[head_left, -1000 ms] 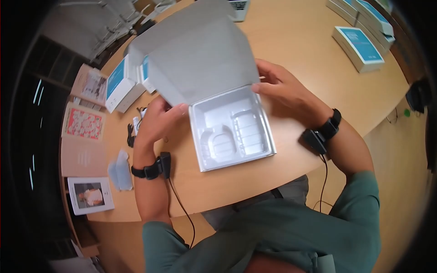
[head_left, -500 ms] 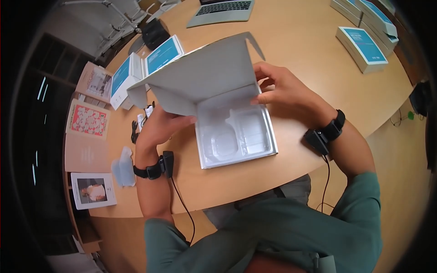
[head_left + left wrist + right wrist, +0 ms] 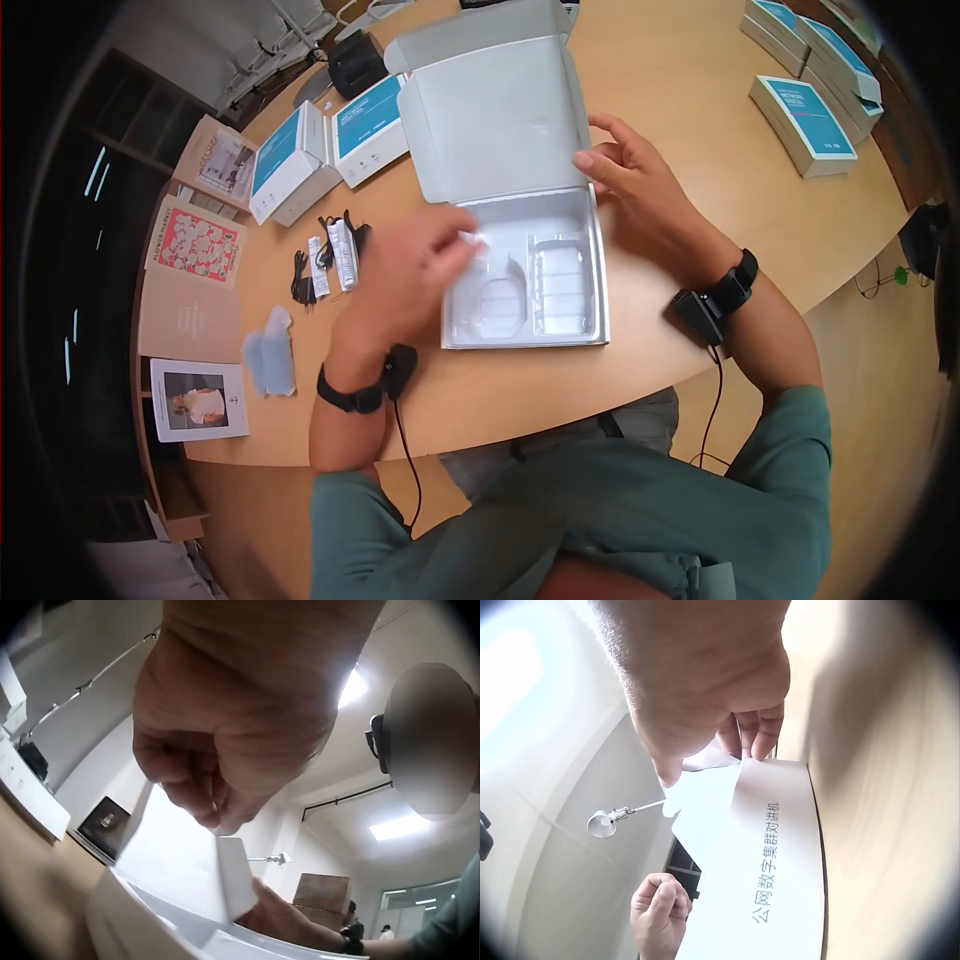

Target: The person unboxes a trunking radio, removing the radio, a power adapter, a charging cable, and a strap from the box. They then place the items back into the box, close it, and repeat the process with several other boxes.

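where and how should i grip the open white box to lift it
Probably low on its two side walls, coming from left and right together. The open white box sits flat on the table, its raised lid rises from the far edge and would likely fold as a handle, and the molded tray fills the inside.

- Head view is looking down onto the box (image 3: 510, 150).
- Left wrist view is facing across it, apparently upward.
- Right wrist view is closely skimming its side.
- All are sharing it.
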Demonstrator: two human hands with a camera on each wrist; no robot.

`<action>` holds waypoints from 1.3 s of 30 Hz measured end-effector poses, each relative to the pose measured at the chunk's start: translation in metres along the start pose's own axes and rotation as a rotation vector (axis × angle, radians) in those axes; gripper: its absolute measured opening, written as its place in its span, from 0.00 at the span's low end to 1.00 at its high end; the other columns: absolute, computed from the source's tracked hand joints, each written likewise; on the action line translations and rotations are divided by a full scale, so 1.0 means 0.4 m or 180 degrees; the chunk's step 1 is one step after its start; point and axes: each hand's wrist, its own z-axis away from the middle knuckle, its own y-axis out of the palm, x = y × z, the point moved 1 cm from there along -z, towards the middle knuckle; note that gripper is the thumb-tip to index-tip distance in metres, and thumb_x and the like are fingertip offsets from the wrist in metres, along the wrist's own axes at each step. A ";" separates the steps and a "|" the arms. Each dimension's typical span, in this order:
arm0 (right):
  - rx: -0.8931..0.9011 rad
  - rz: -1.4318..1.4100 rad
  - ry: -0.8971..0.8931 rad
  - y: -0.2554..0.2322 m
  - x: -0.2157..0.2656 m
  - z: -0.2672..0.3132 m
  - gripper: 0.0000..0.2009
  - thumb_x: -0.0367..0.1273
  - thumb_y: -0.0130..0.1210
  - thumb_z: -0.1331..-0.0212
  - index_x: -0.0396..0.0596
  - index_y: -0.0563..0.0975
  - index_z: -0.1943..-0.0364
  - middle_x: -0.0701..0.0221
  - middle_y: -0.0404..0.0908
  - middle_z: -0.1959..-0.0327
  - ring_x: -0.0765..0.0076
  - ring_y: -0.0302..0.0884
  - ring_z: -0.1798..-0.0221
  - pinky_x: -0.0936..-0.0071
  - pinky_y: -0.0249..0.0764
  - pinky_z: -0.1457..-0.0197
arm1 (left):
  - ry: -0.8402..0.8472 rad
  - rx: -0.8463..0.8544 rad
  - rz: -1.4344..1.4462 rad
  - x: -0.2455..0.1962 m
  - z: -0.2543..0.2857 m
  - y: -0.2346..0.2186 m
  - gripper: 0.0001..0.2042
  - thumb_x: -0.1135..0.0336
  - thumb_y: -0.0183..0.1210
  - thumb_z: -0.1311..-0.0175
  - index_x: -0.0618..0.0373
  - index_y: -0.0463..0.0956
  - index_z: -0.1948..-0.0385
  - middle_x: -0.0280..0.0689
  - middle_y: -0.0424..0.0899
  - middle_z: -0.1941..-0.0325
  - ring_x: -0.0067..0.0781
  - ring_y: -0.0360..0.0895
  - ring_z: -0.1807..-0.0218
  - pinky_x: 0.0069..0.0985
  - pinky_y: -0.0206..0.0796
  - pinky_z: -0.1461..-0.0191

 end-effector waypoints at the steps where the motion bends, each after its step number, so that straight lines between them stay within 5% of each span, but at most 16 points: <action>1: -0.0085 0.0032 0.0025 -0.003 -0.007 -0.004 0.35 0.44 0.68 0.24 0.43 0.68 0.21 0.70 0.89 0.50 0.76 0.83 0.47 0.75 0.75 0.45 | 0.0425 0.0455 -0.0097 -0.022 0.013 0.028 0.12 0.63 0.67 0.27 0.60 0.86 0.50 0.40 0.88 0.67 0.35 0.83 0.67 0.32 0.76 0.58; 2: -0.0160 0.0060 0.0048 -0.003 -0.012 -0.007 0.38 0.46 0.70 0.26 0.42 0.66 0.20 0.71 0.89 0.52 0.76 0.83 0.48 0.75 0.75 0.45 | 0.0844 0.0902 -0.0200 -0.041 0.025 0.050 0.12 0.62 0.68 0.27 0.60 0.86 0.51 0.42 0.89 0.66 0.41 0.85 0.65 0.35 0.78 0.56; 3: -0.0159 0.0057 0.0056 0.000 -0.013 -0.007 0.38 0.46 0.70 0.26 0.42 0.66 0.20 0.71 0.89 0.52 0.76 0.83 0.48 0.75 0.75 0.45 | 0.0838 0.0907 -0.0196 -0.055 0.032 0.063 0.12 0.62 0.68 0.27 0.60 0.86 0.51 0.42 0.89 0.66 0.41 0.85 0.65 0.35 0.78 0.56; 5: -0.0241 -0.0025 0.0024 0.002 -0.015 -0.006 0.39 0.47 0.71 0.28 0.41 0.67 0.22 0.72 0.88 0.54 0.77 0.82 0.50 0.75 0.74 0.46 | 0.0587 0.1773 -0.0534 -0.072 0.042 0.085 0.13 0.60 0.68 0.28 0.60 0.87 0.52 0.46 0.90 0.62 0.50 0.87 0.60 0.40 0.79 0.53; 9: -0.0081 -0.0110 -0.0007 -0.004 -0.022 -0.007 0.38 0.46 0.72 0.28 0.41 0.69 0.23 0.72 0.88 0.55 0.78 0.81 0.51 0.76 0.74 0.47 | 0.0648 0.1524 -0.0205 -0.053 0.025 0.072 0.10 0.63 0.66 0.27 0.58 0.87 0.54 0.44 0.88 0.66 0.41 0.85 0.64 0.34 0.77 0.56; 12: -0.0121 -0.0046 0.0051 -0.003 -0.016 -0.006 0.37 0.46 0.72 0.28 0.41 0.70 0.24 0.73 0.86 0.57 0.79 0.80 0.53 0.78 0.73 0.49 | -0.0104 0.1430 0.0251 -0.050 0.009 -0.008 0.11 0.62 0.64 0.26 0.62 0.86 0.58 0.43 0.89 0.68 0.42 0.84 0.66 0.35 0.75 0.57; 15: -0.0122 -0.0065 0.0033 -0.001 -0.023 -0.014 0.36 0.46 0.72 0.28 0.40 0.71 0.25 0.75 0.84 0.60 0.79 0.79 0.55 0.79 0.73 0.50 | -0.0277 0.1211 0.0964 -0.006 0.004 -0.050 0.09 0.67 0.61 0.22 0.64 0.86 0.58 0.26 0.83 0.69 0.12 0.72 0.64 0.21 0.68 0.60; 20: -0.0271 0.0120 0.0075 0.000 -0.026 -0.012 0.35 0.48 0.68 0.24 0.40 0.71 0.25 0.74 0.83 0.59 0.80 0.78 0.53 0.78 0.74 0.49 | -0.0462 0.0968 0.1789 0.007 0.021 -0.119 0.10 0.68 0.61 0.21 0.66 0.87 0.57 0.29 0.88 0.64 0.15 0.80 0.61 0.21 0.74 0.55; 22: -0.0350 0.0198 0.0118 -0.002 -0.024 -0.010 0.34 0.48 0.66 0.23 0.40 0.71 0.24 0.73 0.83 0.57 0.79 0.78 0.52 0.77 0.75 0.48 | 0.0245 0.0142 0.2268 0.014 0.037 -0.162 0.12 0.68 0.62 0.23 0.68 0.86 0.49 0.35 0.91 0.55 0.21 0.85 0.54 0.25 0.78 0.50; 24: -0.0348 0.0259 0.0139 0.008 -0.020 -0.008 0.33 0.48 0.65 0.22 0.41 0.70 0.24 0.72 0.83 0.54 0.78 0.78 0.51 0.77 0.75 0.48 | 0.0817 -0.0609 0.1452 0.144 0.094 -0.252 0.18 0.68 0.64 0.25 0.71 0.81 0.40 0.42 0.90 0.46 0.29 0.87 0.47 0.29 0.80 0.44; 28: -0.0939 0.0816 -0.0554 -0.038 -0.054 -0.031 0.30 0.43 0.65 0.22 0.44 0.72 0.24 0.71 0.83 0.48 0.74 0.80 0.48 0.74 0.77 0.48 | 0.0707 -0.1882 0.1516 0.171 0.128 -0.338 0.24 0.68 0.65 0.27 0.71 0.76 0.33 0.46 0.88 0.40 0.35 0.87 0.42 0.32 0.78 0.36; 29: -0.1087 0.1092 -0.0923 -0.052 -0.054 -0.030 0.26 0.41 0.66 0.23 0.44 0.75 0.28 0.71 0.84 0.49 0.74 0.81 0.48 0.72 0.78 0.48 | 0.0857 -0.2227 0.0548 0.180 0.124 -0.372 0.22 0.71 0.64 0.26 0.70 0.78 0.34 0.43 0.89 0.41 0.33 0.87 0.44 0.30 0.79 0.38; 32: -0.1146 0.1565 -0.1323 -0.061 -0.043 -0.019 0.18 0.35 0.68 0.26 0.45 0.82 0.37 0.72 0.85 0.53 0.72 0.82 0.51 0.69 0.78 0.49 | 0.0917 -0.2077 0.1681 0.100 0.117 -0.374 0.18 0.73 0.62 0.24 0.70 0.81 0.37 0.40 0.91 0.45 0.28 0.88 0.48 0.26 0.80 0.42; 39: -0.0210 0.3229 -0.1767 0.058 0.062 0.046 0.10 0.26 0.71 0.36 0.46 0.87 0.52 0.65 0.88 0.58 0.62 0.86 0.55 0.67 0.81 0.52 | 0.1188 -0.2236 0.1296 0.061 0.147 -0.423 0.12 0.69 0.62 0.19 0.67 0.86 0.44 0.33 0.91 0.54 0.17 0.84 0.55 0.16 0.75 0.51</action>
